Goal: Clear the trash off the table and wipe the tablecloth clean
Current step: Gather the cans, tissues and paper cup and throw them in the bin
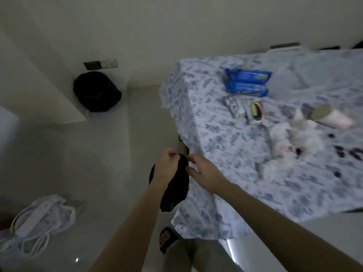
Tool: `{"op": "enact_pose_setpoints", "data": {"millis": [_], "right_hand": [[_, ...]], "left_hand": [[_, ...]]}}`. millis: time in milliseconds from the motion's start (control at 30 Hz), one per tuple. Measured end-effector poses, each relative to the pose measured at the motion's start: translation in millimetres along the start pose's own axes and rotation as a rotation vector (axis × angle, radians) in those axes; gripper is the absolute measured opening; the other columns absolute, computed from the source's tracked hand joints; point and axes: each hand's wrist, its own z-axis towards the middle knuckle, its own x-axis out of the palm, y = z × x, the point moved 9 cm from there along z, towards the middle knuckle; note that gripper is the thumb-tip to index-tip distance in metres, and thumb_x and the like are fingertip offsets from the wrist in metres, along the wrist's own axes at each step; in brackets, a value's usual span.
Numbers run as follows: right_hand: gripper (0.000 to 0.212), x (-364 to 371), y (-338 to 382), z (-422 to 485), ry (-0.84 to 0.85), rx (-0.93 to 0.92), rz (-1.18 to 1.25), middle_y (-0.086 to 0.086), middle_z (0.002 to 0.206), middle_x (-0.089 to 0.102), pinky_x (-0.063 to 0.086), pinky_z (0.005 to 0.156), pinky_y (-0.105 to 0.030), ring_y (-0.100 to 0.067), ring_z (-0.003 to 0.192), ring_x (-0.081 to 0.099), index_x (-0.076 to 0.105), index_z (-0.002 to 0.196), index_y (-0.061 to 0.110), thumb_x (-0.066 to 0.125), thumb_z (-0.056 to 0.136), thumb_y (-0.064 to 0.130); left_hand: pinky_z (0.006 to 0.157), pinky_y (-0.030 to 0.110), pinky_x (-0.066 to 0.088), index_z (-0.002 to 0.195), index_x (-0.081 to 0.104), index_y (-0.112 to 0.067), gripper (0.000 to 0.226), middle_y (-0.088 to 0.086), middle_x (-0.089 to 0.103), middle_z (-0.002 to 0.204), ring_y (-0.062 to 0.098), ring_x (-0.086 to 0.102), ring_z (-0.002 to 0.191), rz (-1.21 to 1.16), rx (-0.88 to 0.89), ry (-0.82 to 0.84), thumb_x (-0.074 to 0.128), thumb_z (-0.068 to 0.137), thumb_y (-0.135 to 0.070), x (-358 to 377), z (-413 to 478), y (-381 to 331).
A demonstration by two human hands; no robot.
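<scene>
My left hand (167,165) and my right hand (204,173) both pinch the top edge of a black plastic bag (175,191) that hangs beside the table's near left corner. The table wears a white tablecloth (222,134) with a blue leaf print. On it lie two blue snack wrappers (247,82), some torn small wrappers and a box (247,110), a tipped paper cup (330,115), crumpled white tissues (294,140) and dark spots (341,152).
A round black trash bin (97,91) stands on the floor by the far wall. White plastic bags (37,222) lie on the floor at lower left. A sandalled foot (167,239) shows below the cloth's edge. The frame is blurred.
</scene>
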Motion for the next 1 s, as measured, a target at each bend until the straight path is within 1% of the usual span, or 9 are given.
{"op": "enact_pose_setpoints", "data": {"millis": [167,267,333,467,567,733,833,900,1000], "right_hand": [[0.040,-84.2,-32.9,-75.9,-0.205,0.038,0.128,-0.009,0.132,0.053,0.043,0.100,-0.035,-0.021,0.121,0.052,0.047,0.132,0.011,0.050,0.096,0.028],[0.039,-117.7,-73.6,-116.2,-0.321,0.128,0.146,-0.008,0.131,0.053,0.042,0.099,-0.029,-0.019,0.120,0.052,0.048,0.132,0.011,0.051,0.096,0.027],[0.038,-132.8,-100.5,-138.0,-0.368,0.175,0.156,-0.008,0.130,0.053,0.041,0.098,-0.029,-0.020,0.120,0.051,0.048,0.131,0.011,0.050,0.096,0.026],[0.038,-161.0,-159.1,-167.6,-0.427,0.235,0.182,-0.007,0.129,0.054,0.042,0.096,-0.028,-0.020,0.119,0.052,0.048,0.131,0.011,0.051,0.096,0.025],[0.037,-188.7,-199.2,-176.6,-0.460,0.234,0.194,-0.006,0.128,0.054,0.043,0.096,-0.029,-0.019,0.117,0.053,0.049,0.129,0.012,0.052,0.095,0.025],[0.036,-246.2,-259.3,-161.4,-0.447,0.142,0.160,-0.007,0.124,0.056,0.042,0.094,-0.027,-0.020,0.114,0.054,0.051,0.128,0.009,0.053,0.094,0.023],[0.037,-286.6,-289.4,-145.2,-0.404,0.101,0.127,-0.008,0.124,0.056,0.041,0.092,-0.026,-0.021,0.114,0.054,0.051,0.128,0.009,0.054,0.094,0.023],[0.036,-309.2,-304.9,-134.4,-0.362,0.079,0.083,-0.010,0.123,0.056,0.041,0.090,-0.027,-0.023,0.113,0.055,0.051,0.127,0.008,0.055,0.093,0.021],[0.035,-329.7,-316.6,-118.4,-0.280,0.024,0.029,-0.013,0.122,0.056,0.041,0.087,-0.029,-0.027,0.111,0.055,0.051,0.127,0.008,0.054,0.093,0.019]], "left_hand": [[0.079,0.026,0.039,0.116,0.055,-0.009,0.025,0.006,0.061,0.109,0.021,0.058,0.096,0.146,0.161,0.160,0.051,0.096,-0.021,54.3,-43.8,-68.5],[0.078,0.031,0.044,0.114,0.054,-0.008,0.023,0.008,0.062,0.107,0.025,0.060,0.095,0.237,0.224,0.291,0.050,0.096,-0.023,99.2,-61.2,-90.9],[0.078,0.030,0.044,0.115,0.054,-0.009,0.024,0.006,0.061,0.110,0.023,0.058,0.094,0.303,0.255,0.356,0.049,0.097,-0.025,127.9,-71.3,-100.7],[0.080,0.032,0.045,0.120,0.052,-0.010,0.029,0.008,0.058,0.116,0.022,0.057,0.096,0.387,0.263,0.429,0.050,0.097,-0.027,183.6,-83.3,-112.9],[0.088,0.034,0.046,0.126,0.049,-0.010,0.036,0.012,0.053,0.125,0.025,0.055,0.108,0.465,0.286,0.391,0.053,0.094,-0.027,219.1,-77.7,-128.4],[0.093,0.028,0.035,0.140,0.036,-0.014,0.055,0.012,0.036,0.141,0.029,0.043,0.127,0.560,0.373,0.291,0.059,0.091,-0.026,270.8,-64.8,-170.2],[0.102,0.038,0.039,0.144,0.028,-0.017,0.068,0.012,0.026,0.146,0.032,0.036,0.133,0.614,0.310,0.249,0.064,0.087,-0.029,294.8,-58.8,-176.7],[0.107,0.045,0.036,0.146,0.025,-0.019,0.074,0.014,0.019,0.151,0.035,0.026,0.139,0.642,0.226,0.239,0.066,0.084,-0.028,306.9,-55.2,-174.7],[0.108,0.046,0.033,0.147,0.022,-0.023,0.079,0.014,0.012,0.155,0.035,0.018,0.142,0.703,0.164,0.199,0.067,0.083,-0.024,319.5,-56.1,-174.4]]}}
